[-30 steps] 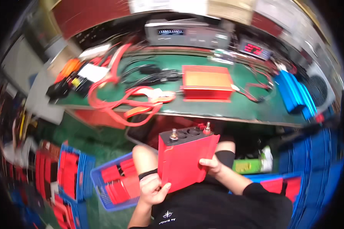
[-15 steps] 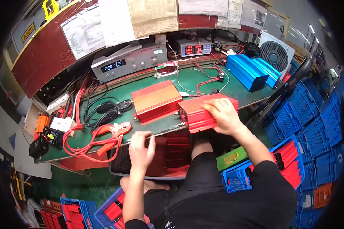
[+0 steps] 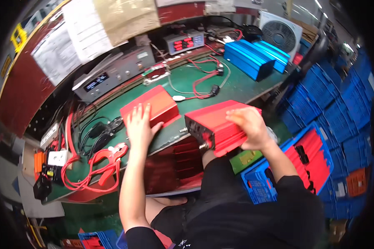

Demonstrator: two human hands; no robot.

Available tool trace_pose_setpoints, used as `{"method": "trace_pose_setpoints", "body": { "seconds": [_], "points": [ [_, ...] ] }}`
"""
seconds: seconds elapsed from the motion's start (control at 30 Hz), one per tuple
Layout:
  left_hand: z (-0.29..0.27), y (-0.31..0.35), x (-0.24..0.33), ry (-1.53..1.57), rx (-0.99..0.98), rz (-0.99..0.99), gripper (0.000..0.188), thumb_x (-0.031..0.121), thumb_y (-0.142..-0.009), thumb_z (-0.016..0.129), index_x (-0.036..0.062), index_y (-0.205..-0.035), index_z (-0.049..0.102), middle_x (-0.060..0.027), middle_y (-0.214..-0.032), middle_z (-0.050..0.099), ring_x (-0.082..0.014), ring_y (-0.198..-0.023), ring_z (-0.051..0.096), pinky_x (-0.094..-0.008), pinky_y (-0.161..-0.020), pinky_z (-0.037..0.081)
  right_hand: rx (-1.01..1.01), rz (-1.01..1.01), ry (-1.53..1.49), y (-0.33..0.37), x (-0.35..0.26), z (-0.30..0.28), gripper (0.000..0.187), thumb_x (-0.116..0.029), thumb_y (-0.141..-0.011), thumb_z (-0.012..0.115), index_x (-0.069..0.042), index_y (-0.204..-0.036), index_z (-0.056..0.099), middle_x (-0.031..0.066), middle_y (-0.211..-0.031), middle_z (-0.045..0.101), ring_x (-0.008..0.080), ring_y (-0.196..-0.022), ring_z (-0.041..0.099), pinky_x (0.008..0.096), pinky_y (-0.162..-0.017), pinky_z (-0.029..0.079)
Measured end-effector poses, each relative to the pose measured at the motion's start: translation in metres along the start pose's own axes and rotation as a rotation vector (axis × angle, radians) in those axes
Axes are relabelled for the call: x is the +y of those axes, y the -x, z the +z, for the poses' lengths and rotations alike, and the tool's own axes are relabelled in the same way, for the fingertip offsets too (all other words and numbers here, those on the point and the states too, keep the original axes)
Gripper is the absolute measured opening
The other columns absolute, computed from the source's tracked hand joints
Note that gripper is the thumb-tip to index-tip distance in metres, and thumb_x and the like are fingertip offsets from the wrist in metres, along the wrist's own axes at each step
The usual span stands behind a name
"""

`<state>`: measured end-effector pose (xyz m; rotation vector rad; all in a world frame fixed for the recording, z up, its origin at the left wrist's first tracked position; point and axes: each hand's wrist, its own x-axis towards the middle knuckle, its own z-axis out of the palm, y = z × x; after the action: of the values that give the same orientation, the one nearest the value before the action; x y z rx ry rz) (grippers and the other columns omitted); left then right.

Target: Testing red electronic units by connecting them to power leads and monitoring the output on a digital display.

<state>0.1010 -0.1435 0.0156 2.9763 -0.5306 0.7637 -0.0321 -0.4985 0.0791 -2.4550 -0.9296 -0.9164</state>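
My right hand (image 3: 252, 128) grips a red metal-cased power inverter (image 3: 214, 120) from its right end, thumb and fingers over the casing. The inverter hangs tilted off the bench's front edge, its black end face with metal terminals turned left. My left hand (image 3: 139, 126) lies with fingers spread on top of a second red inverter (image 3: 162, 103), which sits flat on the green bench (image 3: 187, 79). Left of that hand lies a pair of red cable clamps (image 3: 108, 159) with coiled red leads. A white-tipped plug (image 3: 178, 98) rests between the two inverters.
Along the back stand a grey power supply (image 3: 112, 74) and a meter with red digits (image 3: 185, 42). Two blue inverters (image 3: 249, 58) and a box fan (image 3: 278, 35) are at the far right. Blue crates (image 3: 332, 99) are stacked to the right; a crate of red casings (image 3: 309, 155) stands below.
My left hand has moved up from the bench edge onto the second inverter. My right hand has tilted its inverter and drawn it off the bench edge. The view has turned.
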Motion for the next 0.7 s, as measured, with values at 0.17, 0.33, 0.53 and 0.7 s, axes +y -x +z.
{"method": "trace_pose_setpoints", "body": {
  "seconds": [0.17, 0.33, 0.53, 0.7],
  "points": [
    [0.0, 0.007, -0.016, -0.003, 0.051, 0.069, 0.081, 0.055, -0.079, 0.073, 0.0124, -0.144, 0.049, -0.0177, -0.146, 0.051, -0.0336, -0.136, 0.047, -0.0473, -0.114, 0.034, 0.125, 0.456, -0.243, 0.014, 0.02, -0.031, 0.073, -0.011, -0.066, 0.087, -0.001, -0.13, 0.054, 0.0138, -0.117, 0.065, 0.0233, -0.108, 0.065, 0.035, -0.095, 0.05],
    [-0.005, 0.007, -0.01, -0.01, 0.051, 0.096, 0.081, 0.052, -0.078, 0.075, 0.0116, -0.144, 0.049, -0.0173, -0.146, 0.05, -0.0333, -0.136, 0.046, -0.0468, -0.114, 0.033, 0.06, 0.708, 0.124, -0.026, 0.047, -0.064, 0.068, -0.022, -0.07, 0.08, -0.005, -0.132, 0.055, 0.0167, -0.121, 0.065, 0.0314, -0.116, 0.063, 0.038, -0.1, 0.049],
    [0.003, 0.009, -0.015, -0.028, 0.052, 0.079, 0.081, 0.05, -0.079, 0.075, 0.0132, -0.145, 0.048, -0.0164, -0.147, 0.05, -0.0325, -0.136, 0.047, -0.0467, -0.113, 0.034, -0.41, 1.026, 0.454, -0.084, 0.162, -0.026, 0.047, -0.025, -0.077, 0.064, -0.003, -0.119, 0.065, 0.0196, -0.118, 0.069, 0.0317, -0.111, 0.066, 0.0443, -0.093, 0.054],
    [0.004, 0.005, -0.011, -0.074, 0.071, 0.101, 0.079, 0.053, -0.08, 0.073, 0.0129, -0.144, 0.049, -0.0151, -0.146, 0.051, -0.0323, -0.135, 0.048, -0.0471, -0.111, 0.036, -0.455, 1.045, 0.453, -0.099, 0.22, -0.018, 0.045, -0.029, -0.075, 0.072, -0.005, -0.113, 0.072, 0.019, -0.117, 0.07, 0.0333, -0.109, 0.067, 0.0446, -0.09, 0.055]
  ]
}}
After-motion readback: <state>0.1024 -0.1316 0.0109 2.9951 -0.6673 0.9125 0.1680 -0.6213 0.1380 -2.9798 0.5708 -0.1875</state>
